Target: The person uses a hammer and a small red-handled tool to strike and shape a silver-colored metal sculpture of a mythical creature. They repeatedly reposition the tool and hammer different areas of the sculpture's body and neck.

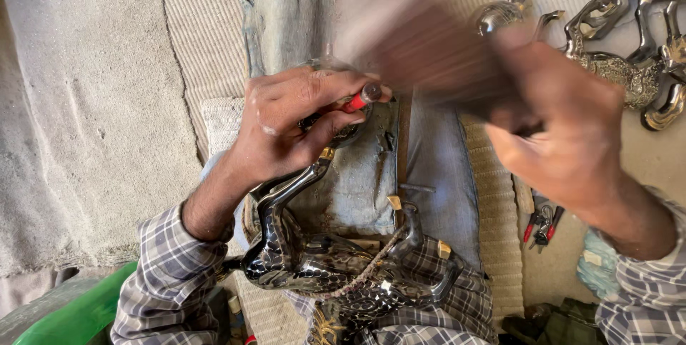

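gripping a red-banded tool (359, 98) over a dark horse figure (336, 263), left hand (286, 127)

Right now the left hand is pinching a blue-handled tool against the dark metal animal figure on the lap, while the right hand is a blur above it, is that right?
Not quite: the tool has a red handle, not blue. The head view shows the left hand pinching it against the dark metal animal figure on the lap, with the right hand blurred above.
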Demonstrator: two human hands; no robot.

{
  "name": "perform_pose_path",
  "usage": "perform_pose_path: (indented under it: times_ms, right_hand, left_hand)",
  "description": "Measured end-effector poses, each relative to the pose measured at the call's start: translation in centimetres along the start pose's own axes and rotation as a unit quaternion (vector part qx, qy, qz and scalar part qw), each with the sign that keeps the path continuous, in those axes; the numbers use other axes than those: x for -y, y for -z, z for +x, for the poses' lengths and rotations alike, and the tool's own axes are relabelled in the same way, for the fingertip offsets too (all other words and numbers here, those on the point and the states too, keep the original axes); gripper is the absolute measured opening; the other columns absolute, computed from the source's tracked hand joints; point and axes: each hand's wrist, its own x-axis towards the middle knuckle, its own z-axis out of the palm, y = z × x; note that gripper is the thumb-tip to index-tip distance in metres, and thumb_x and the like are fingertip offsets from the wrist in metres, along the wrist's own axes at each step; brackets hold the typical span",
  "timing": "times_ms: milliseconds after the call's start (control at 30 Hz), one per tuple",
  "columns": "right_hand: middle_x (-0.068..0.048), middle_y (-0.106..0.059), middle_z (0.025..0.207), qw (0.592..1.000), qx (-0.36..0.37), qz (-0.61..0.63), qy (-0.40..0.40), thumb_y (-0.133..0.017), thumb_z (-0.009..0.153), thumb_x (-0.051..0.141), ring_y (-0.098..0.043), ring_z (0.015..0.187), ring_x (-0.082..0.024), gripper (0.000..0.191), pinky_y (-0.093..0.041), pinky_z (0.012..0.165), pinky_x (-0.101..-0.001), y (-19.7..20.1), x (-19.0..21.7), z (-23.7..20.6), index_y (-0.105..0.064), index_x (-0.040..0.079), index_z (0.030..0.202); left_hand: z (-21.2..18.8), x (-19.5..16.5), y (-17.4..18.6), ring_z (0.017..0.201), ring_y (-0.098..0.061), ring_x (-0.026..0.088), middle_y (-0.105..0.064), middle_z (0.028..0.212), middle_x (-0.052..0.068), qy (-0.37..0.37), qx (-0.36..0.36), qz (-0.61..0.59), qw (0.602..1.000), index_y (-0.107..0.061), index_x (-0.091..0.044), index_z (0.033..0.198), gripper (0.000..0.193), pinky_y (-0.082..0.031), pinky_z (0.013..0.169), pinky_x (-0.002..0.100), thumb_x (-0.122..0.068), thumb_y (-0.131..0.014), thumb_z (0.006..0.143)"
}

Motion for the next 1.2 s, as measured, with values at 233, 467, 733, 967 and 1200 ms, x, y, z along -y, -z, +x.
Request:
perform_pose_path:
  times_ms: [233,467,733,967,1200]
  right_hand:
    - [-0.013,-0.069,0.103,0.999,-0.003,0.042,0.025,-0.075,0.093,-0.006,-0.072,0.081,-0.023,0.083,-0.061,0.07,-0.0344,-0.1,-0.1,1.9,-0.033,0.016,0.161]
    - [-0.01,-0.066,0.1,0.999,0.011,0.048,0.01,-0.074,0.094,-0.008,-0.07,0.08,-0.022,0.082,-0.06,0.074,-0.0349,0.5,-0.2,1.5,-0.033,0.014,0.162]
    - [-0.004,-0.068,0.097,0.99,0.018,0.141,-0.026,-0.075,0.096,-0.003,-0.07,0.078,-0.016,0.079,-0.061,0.072,-0.0285,1.0,-0.6,1.8,-0.031,0.017,0.158]
    - [-0.005,-0.066,0.086,0.993,0.039,0.105,-0.034,-0.077,0.09,-0.004,-0.068,0.07,-0.016,0.071,-0.058,0.067,-0.0299,1.7,-0.6,2.3,-0.042,0.013,0.15]
    - [-0.01,-0.068,0.094,0.997,0.063,0.023,-0.04,-0.078,0.097,-0.001,-0.072,0.082,-0.021,0.083,-0.061,0.071,-0.0331,3.2,0.5,2.6,-0.033,0.025,0.161]
  left_hand:
    - [0.1,0.4,-0.4,0.102,-0.078,0.015,-0.077,0.121,0.001,0.005,0.002,0.002,1.0,-0.062,-0.016,0.141,0.042,-0.067,0.087,0.035,-0.01,-0.077,0.102]
    - [0.2,0.4,-0.9,0.096,-0.078,0.014,-0.078,0.121,0.0,0.006,0.001,-0.007,1.0,-0.063,-0.017,0.14,0.041,-0.063,0.08,0.034,-0.011,-0.077,0.102]
    - [0.1,1.2,-1.6,0.094,-0.078,0.016,-0.078,0.118,0.002,-0.011,-0.017,-0.013,1.0,-0.062,-0.015,0.141,0.041,-0.063,0.078,0.034,-0.012,-0.076,0.103]
    - [-0.3,1.6,-1.7,0.091,-0.077,0.015,-0.078,0.116,0.002,-0.019,-0.013,-0.019,1.0,-0.064,-0.015,0.139,0.039,-0.062,0.074,0.032,-0.013,-0.077,0.103]
    - [-0.3,1.8,-2.0,0.081,-0.071,0.014,-0.081,0.119,0.003,-0.011,-0.009,-0.023,1.0,-0.065,-0.016,0.139,0.041,-0.061,0.073,0.036,-0.013,-0.077,0.1]
